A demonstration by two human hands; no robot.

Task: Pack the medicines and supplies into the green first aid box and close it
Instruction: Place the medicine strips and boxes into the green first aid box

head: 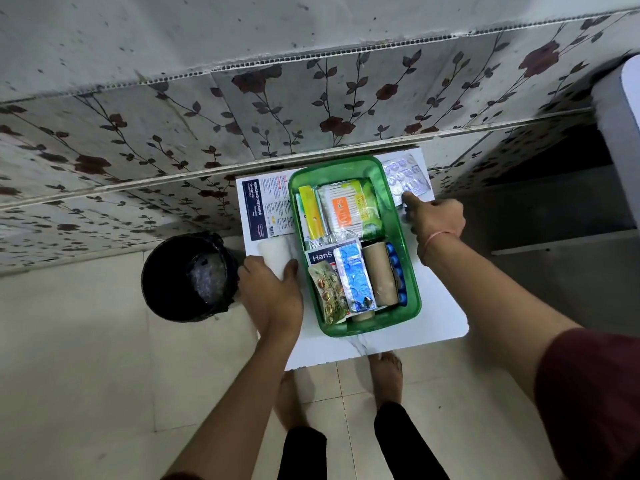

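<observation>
The green first aid box (412, 271) stands open on a small white table (440, 317). It holds a cotton swab packet (341, 209), a yellow tube box, a blue blister strip (355, 275), a brown bandage roll (379, 275) and other packs. My left hand (270, 289) grips a white roll (273, 251) lying on the table just left of the box. My right hand (433, 220) reaches to the box's right, fingertips on silver blister strips (407, 178) at the table's far right corner. A medicated dressings box (265, 209) lies flat at the far left. No lid is visible.
A black bin (190, 277) with a liner stands on the floor left of the table. A flowered tile wall runs behind. A white furniture edge (620, 133) is at the right. My bare feet stand under the table's near edge.
</observation>
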